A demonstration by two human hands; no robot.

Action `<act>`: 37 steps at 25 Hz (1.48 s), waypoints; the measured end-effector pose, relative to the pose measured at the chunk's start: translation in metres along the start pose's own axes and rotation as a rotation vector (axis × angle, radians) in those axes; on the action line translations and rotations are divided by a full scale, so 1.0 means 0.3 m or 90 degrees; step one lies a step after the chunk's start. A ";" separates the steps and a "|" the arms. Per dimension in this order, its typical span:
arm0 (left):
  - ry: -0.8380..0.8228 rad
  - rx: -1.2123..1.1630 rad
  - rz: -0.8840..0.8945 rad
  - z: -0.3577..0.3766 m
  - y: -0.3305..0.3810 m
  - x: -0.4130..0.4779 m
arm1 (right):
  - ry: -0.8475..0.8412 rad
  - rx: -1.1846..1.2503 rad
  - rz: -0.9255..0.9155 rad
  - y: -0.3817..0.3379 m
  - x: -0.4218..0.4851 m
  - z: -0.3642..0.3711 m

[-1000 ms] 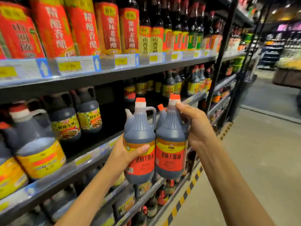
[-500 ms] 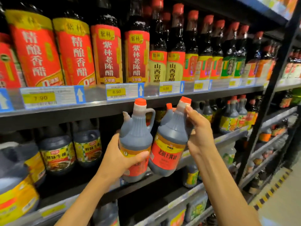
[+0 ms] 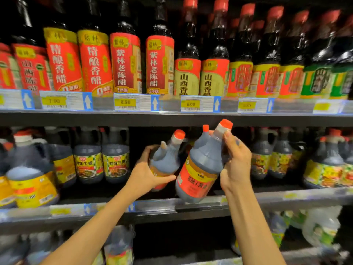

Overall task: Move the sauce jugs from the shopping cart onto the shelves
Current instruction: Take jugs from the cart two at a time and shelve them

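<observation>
Supermarket shelving, middle shelf with a gap between stocked jugs. Left hand grips left soy sauce jug by its body, tilted, inside the gap. Right hand grasps right soy sauce jug at the handle side, tilted, base over shelf edge.

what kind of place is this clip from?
Almost certainly a supermarket condiment aisle: tiered shelves packed with rows of vinegar bottles, yellow price tags along the shelf edge, and sauce jugs being stocked by hand.
</observation>
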State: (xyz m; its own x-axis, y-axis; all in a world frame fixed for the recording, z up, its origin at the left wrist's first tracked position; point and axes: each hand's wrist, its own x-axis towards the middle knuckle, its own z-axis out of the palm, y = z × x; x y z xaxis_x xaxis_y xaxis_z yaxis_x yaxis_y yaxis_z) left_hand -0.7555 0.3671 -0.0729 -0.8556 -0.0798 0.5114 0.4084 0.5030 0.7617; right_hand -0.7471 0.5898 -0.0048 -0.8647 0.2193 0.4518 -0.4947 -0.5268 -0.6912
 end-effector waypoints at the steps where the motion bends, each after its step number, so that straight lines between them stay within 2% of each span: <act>1: 0.034 0.019 -0.006 0.021 -0.010 0.003 | -0.015 -0.005 -0.001 0.010 0.009 -0.013; 4: 0.080 0.048 -0.061 0.047 -0.040 0.036 | -0.055 -0.028 -0.007 0.024 0.039 -0.028; 7: 0.116 -0.024 -0.155 0.027 -0.082 0.061 | -0.138 -0.086 -0.052 0.041 0.064 -0.024; 10: 0.161 -0.078 -0.199 -0.001 -0.102 0.053 | -0.207 -0.105 -0.073 0.060 0.067 -0.010; 14: 0.126 -0.097 -0.203 -0.037 -0.084 0.059 | -0.256 -0.108 -0.096 0.081 0.067 0.022; 17: 0.112 -0.085 -0.213 -0.047 -0.092 0.061 | -0.247 -0.101 -0.122 0.106 0.050 0.043; 22: 0.108 -0.078 -0.194 -0.049 -0.121 0.076 | -0.175 -0.154 -0.247 0.111 0.027 0.062; 28: 0.073 -0.085 -0.176 -0.073 -0.131 0.072 | -0.195 -0.215 -0.348 0.181 0.032 0.075; 31: 0.093 -0.062 -0.192 -0.088 -0.154 0.072 | -0.222 -0.214 -0.298 0.274 0.074 0.056; 35: 0.091 -0.044 -0.224 -0.089 -0.180 0.069 | -0.207 -0.101 -0.096 0.365 0.156 0.039; 37: 0.078 -0.046 -0.228 -0.095 -0.174 0.074 | -0.233 -0.109 -0.036 0.375 0.186 0.047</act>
State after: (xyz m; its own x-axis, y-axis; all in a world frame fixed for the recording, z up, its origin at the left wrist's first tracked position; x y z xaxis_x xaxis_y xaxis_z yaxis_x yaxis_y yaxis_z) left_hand -0.7867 0.3145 -0.0901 -0.9055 -0.3445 0.2478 0.1151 0.3627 0.9248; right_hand -0.8498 0.5312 -0.0493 -0.7629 -0.0793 0.6416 -0.5746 -0.3717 -0.7291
